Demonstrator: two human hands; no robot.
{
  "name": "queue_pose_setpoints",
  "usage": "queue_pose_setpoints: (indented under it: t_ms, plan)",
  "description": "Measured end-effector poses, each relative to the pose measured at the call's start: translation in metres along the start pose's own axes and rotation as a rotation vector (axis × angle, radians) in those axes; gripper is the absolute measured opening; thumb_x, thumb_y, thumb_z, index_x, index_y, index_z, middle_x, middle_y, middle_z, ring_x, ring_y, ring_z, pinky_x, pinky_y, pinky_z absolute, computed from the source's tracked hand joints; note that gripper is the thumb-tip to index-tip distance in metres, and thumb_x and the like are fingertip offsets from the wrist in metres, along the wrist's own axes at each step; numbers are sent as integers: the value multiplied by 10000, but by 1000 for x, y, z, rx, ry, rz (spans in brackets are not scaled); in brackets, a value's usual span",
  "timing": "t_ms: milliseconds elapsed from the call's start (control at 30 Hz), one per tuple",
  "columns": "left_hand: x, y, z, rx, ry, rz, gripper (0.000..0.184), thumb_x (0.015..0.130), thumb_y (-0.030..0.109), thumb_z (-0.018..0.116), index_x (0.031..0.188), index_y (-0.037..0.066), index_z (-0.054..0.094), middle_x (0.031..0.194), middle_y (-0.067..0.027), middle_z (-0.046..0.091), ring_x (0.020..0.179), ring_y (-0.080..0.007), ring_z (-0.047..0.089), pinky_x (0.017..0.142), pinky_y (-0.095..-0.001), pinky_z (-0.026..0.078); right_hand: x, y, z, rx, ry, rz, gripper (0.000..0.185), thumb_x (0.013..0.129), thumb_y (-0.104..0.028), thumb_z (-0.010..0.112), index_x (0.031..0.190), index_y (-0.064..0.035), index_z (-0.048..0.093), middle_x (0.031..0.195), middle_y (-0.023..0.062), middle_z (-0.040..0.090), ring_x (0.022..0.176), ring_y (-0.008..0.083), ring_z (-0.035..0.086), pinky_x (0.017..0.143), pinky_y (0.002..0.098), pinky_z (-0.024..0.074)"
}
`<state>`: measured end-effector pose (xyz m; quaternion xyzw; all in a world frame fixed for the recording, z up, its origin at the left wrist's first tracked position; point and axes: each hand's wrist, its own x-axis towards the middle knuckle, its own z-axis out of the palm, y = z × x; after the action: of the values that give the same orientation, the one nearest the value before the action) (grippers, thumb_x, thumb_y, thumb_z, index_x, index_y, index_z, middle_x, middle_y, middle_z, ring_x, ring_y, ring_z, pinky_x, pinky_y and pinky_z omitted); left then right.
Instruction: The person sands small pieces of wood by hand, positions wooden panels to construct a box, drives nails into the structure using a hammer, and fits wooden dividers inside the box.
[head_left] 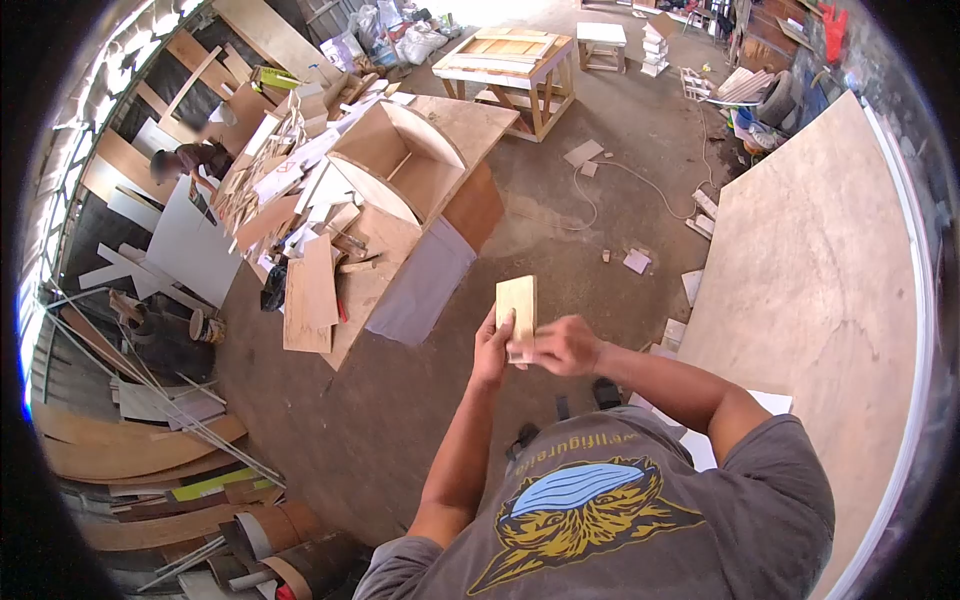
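While the left hand (pixel 493 345) gripped a pale, rectangular wooden block (pixel 516 296), the right hand (pixel 567 346) curled, blurred, at its near end, its hold and any remaining work unclear.

Open floor (pixel 545 240) between cluttered table (pixel 384 236) and large wooden panel (pixel 805 270), cord (pixel 640 179) and scraps (pixel 637 261) partly across.

A woodworking workshop, shown by scattered boards and offcuts (pixel 290 170).

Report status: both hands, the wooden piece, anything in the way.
Left hand: grip on wooden piece. Right hand: at its lower end, blurred, grip unclear. Cluttered table ahead-left, large panel to right, neither touching the piece.
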<state>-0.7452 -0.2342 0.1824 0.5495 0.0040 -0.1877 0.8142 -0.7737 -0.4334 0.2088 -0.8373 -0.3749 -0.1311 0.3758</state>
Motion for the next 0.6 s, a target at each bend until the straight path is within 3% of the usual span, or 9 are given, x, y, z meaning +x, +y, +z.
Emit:
queue_pose_setpoints:
  t_ms: [100,133,267,367,400,500,533,600]
  plan:
    - [-14,11,8,65,-5,-34,540,1092,237,541,1584,73,392,1062,-54,700,737,-119,698,448,-278,567,0,24,10,62,153,122,284,973,-262,675,1245,-244,757,888,129,749,738,306,737,654,432,567]
    - [-14,9,7,55,-26,-32,541,1092,237,540,1585,74,391,1057,-51,699,735,-117,697,449,-276,568,4,29,11,82,314,220,288,966,-263,685,1244,-251,757,886,131,747,741,303,738,654,433,570]
    - [-7,-4,-5,-28,1,-17,543,1092,230,536,1589,77,383,1060,-46,695,726,-108,694,436,-265,562,-3,-6,9,47,31,4,250,952,-267,709,1180,-197,784,871,130,753,770,322,745,648,421,574]
    - [-12,2,-3,33,-33,-5,541,1093,221,529,1591,73,378,1058,-45,692,766,-106,696,478,-267,579,4,31,13,-27,200,173,295,945,-255,708,1234,-235,763,886,123,756,777,311,750,646,413,575]
    - [-15,7,-2,61,-75,-30,534,1093,198,522,1588,61,378,1139,-66,688,828,-117,703,536,-280,605,16,35,13,88,438,247,297,947,-258,700,1237,-246,764,905,128,762,771,298,750,641,410,574]
    - [-10,-8,-12,-64,-17,33,523,1091,188,527,1576,38,402,1300,-93,657,1019,-152,676,866,-344,576,10,12,8,-54,9,159,268,957,-265,696,1199,-193,783,947,139,771,768,286,753,640,406,575]
    - [-7,-11,-16,-58,-17,55,524,1091,186,528,1579,41,402,1320,-95,650,1057,-160,670,892,-348,570,12,-2,3,-21,4,-5,268,961,-261,690,1204,-197,784,948,143,769,765,287,750,631,403,575]
    - [-5,-18,-25,-57,-9,95,527,1089,182,529,1583,47,402,1359,-99,637,1131,-176,659,942,-356,558,14,19,15,-7,128,60,295,954,-257,693,1237,-229,770,923,131,763,750,288,746,625,401,574]
